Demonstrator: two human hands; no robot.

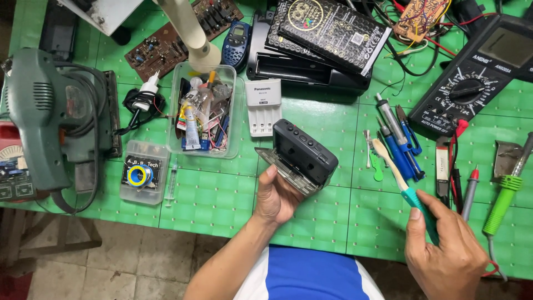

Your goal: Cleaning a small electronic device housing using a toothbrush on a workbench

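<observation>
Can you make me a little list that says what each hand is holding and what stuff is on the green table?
left hand: holds a black cassette player with its clear door open
right hand: grips a teal toothbrush, bristles up
table: green, with grid lines
behind the player: white battery charger, clear tub of small parts
far right: black multimeter, green soldering iron
far left: green power tool

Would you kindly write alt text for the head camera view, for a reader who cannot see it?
Over a cluttered green workbench, a person's left hand holds a small black cassette player with its clear door open, while the right hand holds a teal-handled toothbrush. A multimeter, a clear tub of small parts and screwdrivers lie around.
</observation>
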